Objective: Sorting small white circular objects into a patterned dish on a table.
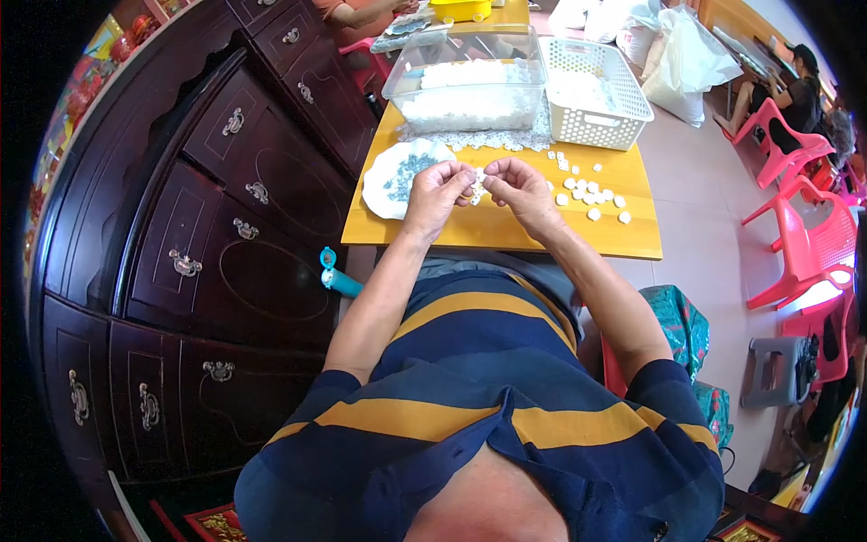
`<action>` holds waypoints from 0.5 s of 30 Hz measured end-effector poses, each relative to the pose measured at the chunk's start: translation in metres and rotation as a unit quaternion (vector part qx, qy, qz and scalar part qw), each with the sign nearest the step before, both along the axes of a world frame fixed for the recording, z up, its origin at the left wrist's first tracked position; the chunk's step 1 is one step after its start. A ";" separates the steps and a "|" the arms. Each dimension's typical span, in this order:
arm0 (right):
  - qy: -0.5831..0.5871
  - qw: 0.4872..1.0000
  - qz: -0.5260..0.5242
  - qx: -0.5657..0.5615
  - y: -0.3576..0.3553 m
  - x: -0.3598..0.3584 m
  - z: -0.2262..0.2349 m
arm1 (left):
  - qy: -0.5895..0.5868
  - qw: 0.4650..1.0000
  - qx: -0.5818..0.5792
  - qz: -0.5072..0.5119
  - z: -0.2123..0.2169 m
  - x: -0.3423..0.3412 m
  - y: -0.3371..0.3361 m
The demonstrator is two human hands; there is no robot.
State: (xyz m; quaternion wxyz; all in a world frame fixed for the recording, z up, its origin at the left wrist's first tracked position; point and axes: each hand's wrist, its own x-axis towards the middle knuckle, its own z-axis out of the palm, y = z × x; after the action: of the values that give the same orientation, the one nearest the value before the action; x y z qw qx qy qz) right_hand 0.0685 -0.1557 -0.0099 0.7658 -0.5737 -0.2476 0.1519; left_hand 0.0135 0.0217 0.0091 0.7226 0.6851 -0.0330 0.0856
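Head cam looking down at the yellow desk [506,230] here. Both of my hands are up over the middle of it, fingertips nearly meeting. Left hand [436,190] and right hand [517,187] are each pinched onto the same small white piece [476,185], which sits right between the two grips, held just above the desk top. It's too tiny for me to make out its shape properly.

Just right of my right hand there's a scatter of loose white pieces [587,191] lying on the desk, near but not touching the hand. Left of my left hand is a white plate [393,181] with a blue pattern, just beside the wrist. Further back, a clear tub [470,81] full of white stuff, and next to it on the right a white basket [601,90].

Dark wooden cabinet [208,235] runs along my left. Pink chairs [795,235] are off to the right, well apart from the desk.
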 end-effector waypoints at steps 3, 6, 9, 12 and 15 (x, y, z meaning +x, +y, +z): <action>-0.007 1.000 0.004 -0.005 0.000 0.001 -0.001 | 0.004 1.000 0.009 0.002 -0.001 0.000 -0.002; -0.007 1.000 0.004 -0.005 0.000 0.001 -0.002 | 0.006 1.000 0.012 0.000 -0.001 -0.001 -0.002; -0.013 1.000 0.001 -0.003 0.000 0.001 -0.004 | 0.013 0.999 0.031 0.005 0.000 -0.001 -0.003; -0.021 1.000 -0.006 -0.015 -0.001 0.003 -0.004 | 0.002 1.000 0.021 0.015 0.002 -0.002 -0.003; -0.020 1.000 -0.004 -0.013 0.000 0.004 -0.006 | -0.006 0.999 0.029 0.014 -0.002 0.001 0.001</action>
State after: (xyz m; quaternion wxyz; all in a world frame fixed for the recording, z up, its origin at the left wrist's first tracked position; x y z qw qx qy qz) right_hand 0.0725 -0.1559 -0.0162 0.7535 -0.5877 -0.2589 0.1408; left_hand 0.0141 0.0231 0.0067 0.7011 0.7056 -0.0303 0.0984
